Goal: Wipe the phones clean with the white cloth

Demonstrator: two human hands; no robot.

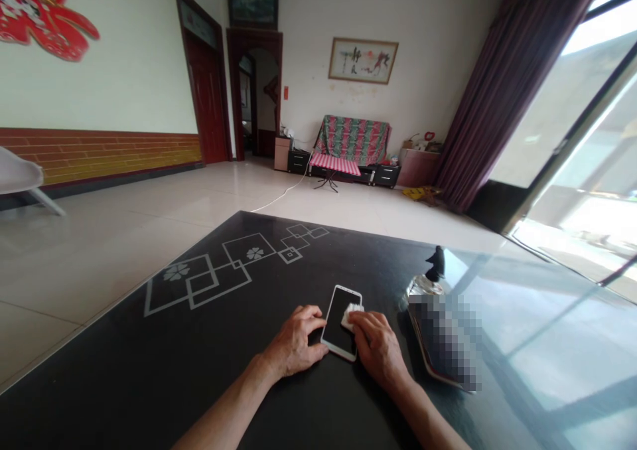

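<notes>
A white-edged smartphone point(336, 317) lies flat, its dark screen up, on the black glossy table point(209, 370). My left hand point(298, 340) rests at the phone's left side, thumb at the lower left corner and fingers bent against the long edge, steadying it. My right hand point(378, 344) presses a folded white wipe or tissue point(349, 317) onto the right half of the screen, fingers closed over it. Part of the wipe is hidden under those fingers. To the right of my right hand lies a bottle point(424, 287) with a black nozzle, mostly blurred out by pixelation.
Grey square and flower patterns point(219, 274) decorate the tabletop's left part. Beyond the table, a small stand with a pink striped cloth point(336, 164) is before a cloth-covered object point(353, 138) on a low cabinet. A white chair point(20, 174) is at left, a purple curtain point(497, 91) at right.
</notes>
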